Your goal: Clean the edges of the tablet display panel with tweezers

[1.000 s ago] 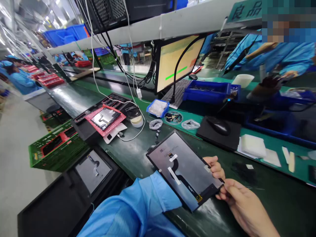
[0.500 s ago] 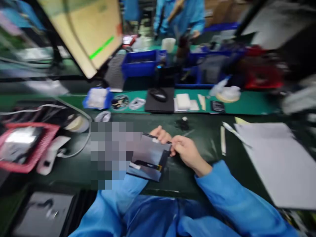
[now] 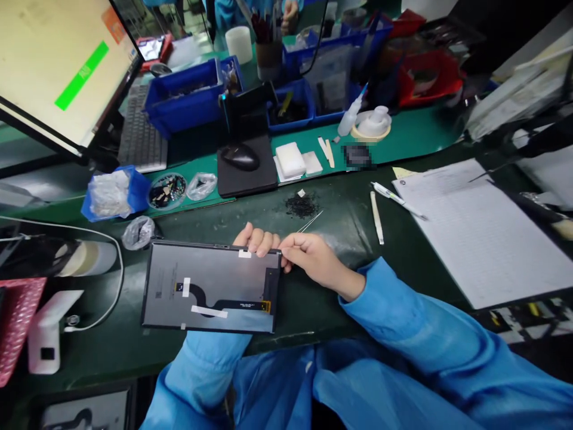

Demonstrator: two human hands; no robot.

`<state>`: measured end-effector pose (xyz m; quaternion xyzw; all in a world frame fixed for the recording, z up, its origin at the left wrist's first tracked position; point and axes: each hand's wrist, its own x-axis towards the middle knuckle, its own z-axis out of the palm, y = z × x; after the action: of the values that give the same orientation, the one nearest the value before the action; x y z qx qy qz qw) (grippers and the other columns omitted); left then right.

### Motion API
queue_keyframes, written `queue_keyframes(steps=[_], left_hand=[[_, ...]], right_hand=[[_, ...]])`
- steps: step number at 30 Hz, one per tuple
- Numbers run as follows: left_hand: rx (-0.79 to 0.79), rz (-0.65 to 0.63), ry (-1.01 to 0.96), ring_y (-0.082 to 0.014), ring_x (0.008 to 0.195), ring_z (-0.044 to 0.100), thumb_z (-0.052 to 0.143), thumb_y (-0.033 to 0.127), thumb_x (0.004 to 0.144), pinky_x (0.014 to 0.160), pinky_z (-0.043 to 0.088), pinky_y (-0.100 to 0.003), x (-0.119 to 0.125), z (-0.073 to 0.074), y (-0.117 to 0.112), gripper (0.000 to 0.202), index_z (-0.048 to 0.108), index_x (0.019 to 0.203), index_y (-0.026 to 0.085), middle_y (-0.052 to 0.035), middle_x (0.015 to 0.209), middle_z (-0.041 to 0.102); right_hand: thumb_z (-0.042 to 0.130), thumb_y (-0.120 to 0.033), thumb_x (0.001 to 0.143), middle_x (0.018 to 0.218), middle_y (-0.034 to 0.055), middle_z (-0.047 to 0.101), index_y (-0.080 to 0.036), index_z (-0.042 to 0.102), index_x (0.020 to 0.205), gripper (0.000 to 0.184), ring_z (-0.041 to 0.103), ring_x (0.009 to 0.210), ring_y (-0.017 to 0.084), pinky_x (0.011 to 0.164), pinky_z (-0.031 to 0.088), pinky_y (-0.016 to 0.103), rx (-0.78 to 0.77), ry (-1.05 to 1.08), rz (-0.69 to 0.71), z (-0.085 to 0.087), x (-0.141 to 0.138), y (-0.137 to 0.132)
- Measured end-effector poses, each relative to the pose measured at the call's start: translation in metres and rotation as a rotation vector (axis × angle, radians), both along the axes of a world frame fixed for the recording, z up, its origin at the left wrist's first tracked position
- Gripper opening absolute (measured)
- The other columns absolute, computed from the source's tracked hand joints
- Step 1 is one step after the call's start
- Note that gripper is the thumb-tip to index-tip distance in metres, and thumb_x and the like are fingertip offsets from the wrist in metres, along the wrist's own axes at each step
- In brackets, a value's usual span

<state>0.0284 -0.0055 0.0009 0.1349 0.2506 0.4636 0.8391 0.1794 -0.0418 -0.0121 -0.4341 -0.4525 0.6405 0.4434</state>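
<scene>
Your left hand [image 3: 257,240] curls over one panel [image 3: 224,280] — three tape strips [image 3: 209,311] on it — while your right hand [image 3: 313,260] pinches its corner.

The table [image 3: 313,310] is dark green, with a lighter green mat [image 3: 403,140] along its back. A black mouse pad [image 3: 246,179] lies on the mat. Just right of the pad sit white blocks [image 3: 290,160]. Left of it are a clear bag [image 3: 201,185], a round dish [image 3: 166,190] and a blue bin [image 3: 141,190]. Just in front of the pad lie black crumbs [image 3: 302,206]. Farther right are a stick [image 3: 376,218], a pen [image 3: 396,197] and a printed sheet [image 3: 478,233].
</scene>
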Motion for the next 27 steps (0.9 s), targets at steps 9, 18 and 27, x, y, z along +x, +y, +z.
queue_keyframes(steps=[9,18,27], left_hand=[[0.229,-0.033,0.078,-0.0184,0.058,0.045,0.015,0.033,0.111,0.062,0.043,-0.032,-0.003,-0.011,-0.004,0.074,0.047,0.046,0.019,-0.0038,0.050,0.032],[0.137,0.049,0.111,-0.0165,0.053,0.036,0.008,0.036,0.112,0.058,0.036,-0.029,0.004,0.003,-0.004,0.079,0.039,0.041,0.020,-0.0020,0.047,0.023],[0.170,0.048,0.128,-0.0169,0.054,0.035,0.007,0.030,0.111,0.061,0.035,-0.029,0.007,0.001,-0.006,0.078,0.039,0.041,0.020,-0.0029,0.047,0.023]], right_hand=[[0.066,-0.023,0.073,0.062,-0.0024,0.068,-0.019,0.063,0.074,0.005,0.063,0.056,0.012,0.056,0.049,0.024,-0.057,0.002,-0.046,-0.012,-0.002,0.002],[0.070,-0.028,0.074,0.063,-0.0019,0.069,-0.019,0.066,0.076,0.010,0.065,0.057,0.013,0.057,0.053,0.025,-0.070,0.005,-0.035,-0.004,0.000,0.003],[0.066,-0.024,0.071,0.060,-0.0022,0.068,-0.019,0.065,0.073,0.005,0.063,0.056,0.013,0.055,0.048,0.023,-0.058,-0.025,-0.064,-0.008,-0.001,0.002]])
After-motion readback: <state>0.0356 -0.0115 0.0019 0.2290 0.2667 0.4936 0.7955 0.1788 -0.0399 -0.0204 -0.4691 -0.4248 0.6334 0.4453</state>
